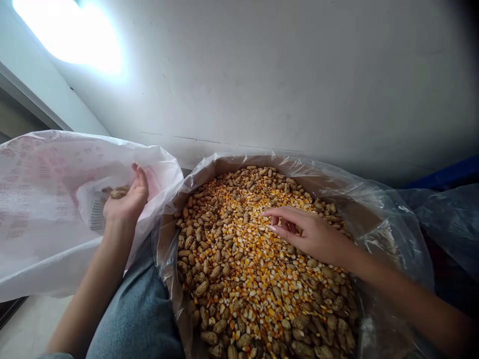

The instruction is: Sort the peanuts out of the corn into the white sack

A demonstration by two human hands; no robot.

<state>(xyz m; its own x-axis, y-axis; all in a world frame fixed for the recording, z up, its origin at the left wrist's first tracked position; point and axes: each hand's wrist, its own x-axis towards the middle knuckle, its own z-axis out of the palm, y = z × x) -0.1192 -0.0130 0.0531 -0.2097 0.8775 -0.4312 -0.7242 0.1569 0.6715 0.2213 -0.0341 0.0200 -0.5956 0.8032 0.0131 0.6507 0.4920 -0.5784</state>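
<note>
Grip, left: left hand [125, 202] cupped palm-up and half closed around a few in-shell peanuts [118, 193], just inside the sack mouth; curled fingers appear to keep them from spilling.
Grip, right: right hand [310, 234] open, fingers loosely spread over the mix at centre; nothing visibly held; cannot tell whether the fingertips touch it.
Sack: white woven sack [41, 214] at left, with pink print and a barcode label [97, 217]; mouth gapes around the left hand, apparently held open by that wrist.
Box: cardboard box [220, 167] at centre and lower right; clear plastic liner [389, 239] bunched over its rim, probably to hold the contents off the card.
Contents: yellow-orange corn kernels [239, 249] mixed with more in-shell peanuts; kernels densest mid-box, shells thicker toward the edges.
Surroundings: denim-clad leg [138, 314] between sack and box, lower left; white wall [262, 75] behind; blue plastic sheet [445, 219] at right.
</note>
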